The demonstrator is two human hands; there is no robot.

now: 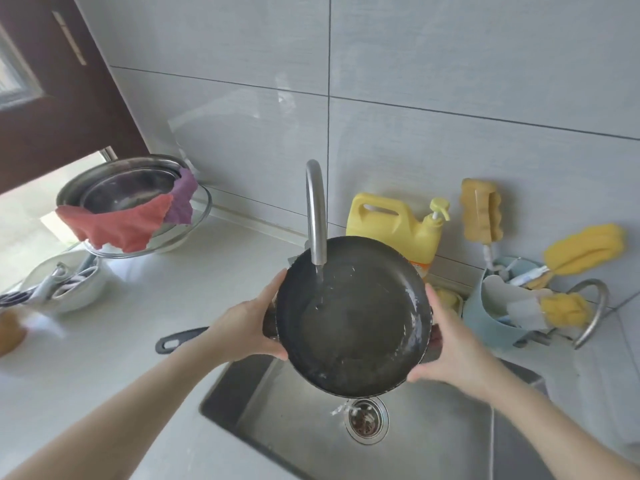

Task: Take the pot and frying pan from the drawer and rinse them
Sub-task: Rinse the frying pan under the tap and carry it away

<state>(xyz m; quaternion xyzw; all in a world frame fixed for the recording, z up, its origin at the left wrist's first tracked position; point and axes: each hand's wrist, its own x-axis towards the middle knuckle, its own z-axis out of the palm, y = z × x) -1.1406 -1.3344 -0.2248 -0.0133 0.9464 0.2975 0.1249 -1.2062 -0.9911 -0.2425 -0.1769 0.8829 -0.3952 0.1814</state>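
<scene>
A dark round pot [353, 320] is held over the steel sink [277, 420], tilted toward me. Water from the curved tap [316, 216] runs into it and spills off its near rim beside the drain [366, 420]. My left hand [247, 325] grips the pot's left side at its small dark handle. My right hand [450, 344] grips the right side at the other handle. On the counter left of the sink, the black handle of the frying pan [180, 339] sticks out from behind my left hand; the pan's body is hidden.
A yellow detergent jug [393, 226] stands behind the pot. A blue holder [491, 317] with yellow sponge brushes and a small bent tap [594, 310] sit at the right. At the left are a steel bowl [124, 188] draped with red and purple cloths, and a white bowl [65, 285].
</scene>
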